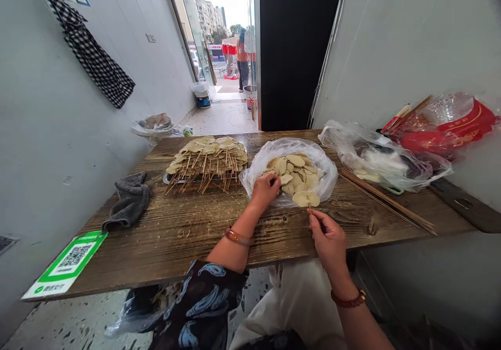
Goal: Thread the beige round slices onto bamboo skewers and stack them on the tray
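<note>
My right hand pinches a thin wooden skewer near the table's front edge. One pale oval slice, like potato, is threaded at its top. At the rim of a clear plastic bag, my left hand has its fingers closed on a pale slice. Many loose slices fill that bag. To the left, a tray carries a tall stack of skewered slices, their sticks pointing towards me.
Bare skewers lie on the wooden table at right, beside another plastic bag and a dark board. A grey cloth and a green QR card are at left. Outside the doorway stands a person.
</note>
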Tool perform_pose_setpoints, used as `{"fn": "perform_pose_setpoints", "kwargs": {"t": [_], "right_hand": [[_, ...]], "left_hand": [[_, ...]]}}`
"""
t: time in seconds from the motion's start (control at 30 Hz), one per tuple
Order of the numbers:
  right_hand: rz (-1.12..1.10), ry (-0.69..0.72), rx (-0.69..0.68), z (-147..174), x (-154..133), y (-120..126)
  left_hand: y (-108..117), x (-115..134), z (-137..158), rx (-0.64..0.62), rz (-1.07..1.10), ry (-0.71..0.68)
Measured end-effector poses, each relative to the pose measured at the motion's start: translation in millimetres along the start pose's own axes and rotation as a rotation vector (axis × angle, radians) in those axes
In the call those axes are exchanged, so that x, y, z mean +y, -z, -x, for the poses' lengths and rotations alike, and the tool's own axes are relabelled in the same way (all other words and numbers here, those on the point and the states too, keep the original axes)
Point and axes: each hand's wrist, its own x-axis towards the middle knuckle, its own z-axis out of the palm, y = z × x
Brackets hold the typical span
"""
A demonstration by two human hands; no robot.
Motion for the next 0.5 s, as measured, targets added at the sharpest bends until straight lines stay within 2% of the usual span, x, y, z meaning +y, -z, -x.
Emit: {"fn": "perform_pose_setpoints", "kwargs": {"t": [0.27,0.5], "right_hand": [[-0.006,0.001,-0.013,0.1,-1.9,0.1],[0.029,-0.002,-0.026,0.4,-2.1,0.2]], "left_hand": [[-2.7,-8.0,0.8,-0.078,-0.086,-0.116],[-0.9,-5.3,0.4,-0.072,-0.088,-0.109]]}}
